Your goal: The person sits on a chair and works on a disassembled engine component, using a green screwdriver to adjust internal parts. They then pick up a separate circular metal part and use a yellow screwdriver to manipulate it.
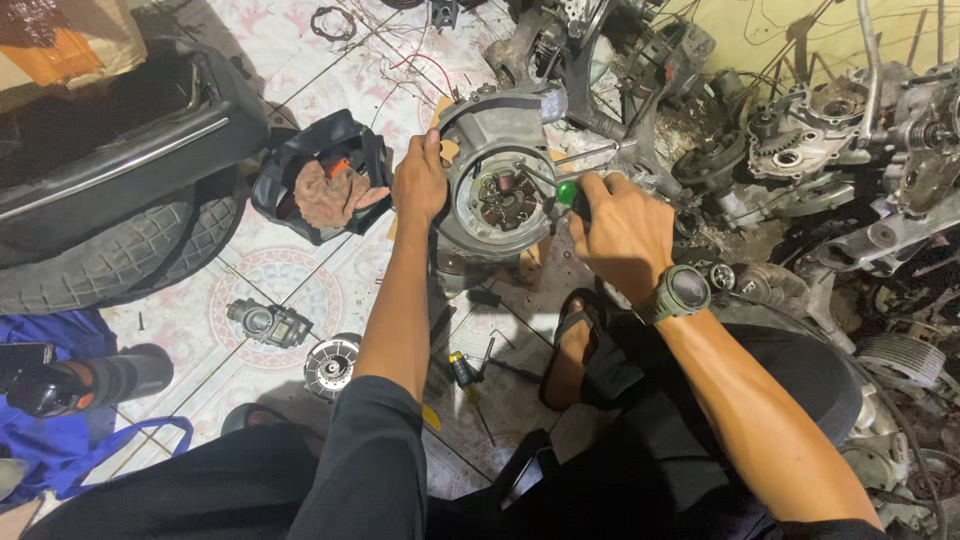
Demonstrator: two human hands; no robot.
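Left hand (pixel 418 182) grips engine cover (pixel 497 175) rim | right hand (pixel 622 228) holds screwdriver (pixel 560 188)

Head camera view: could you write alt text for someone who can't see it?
A person seated on a tiled floor steadies a grey engine casing with the left hand while the right hand works a green-handled screwdriver at it; engine parts crowd the right.

grey engine casing (pixel 480 150) upright, green-handled screwdriver (pixel 566 192) inside
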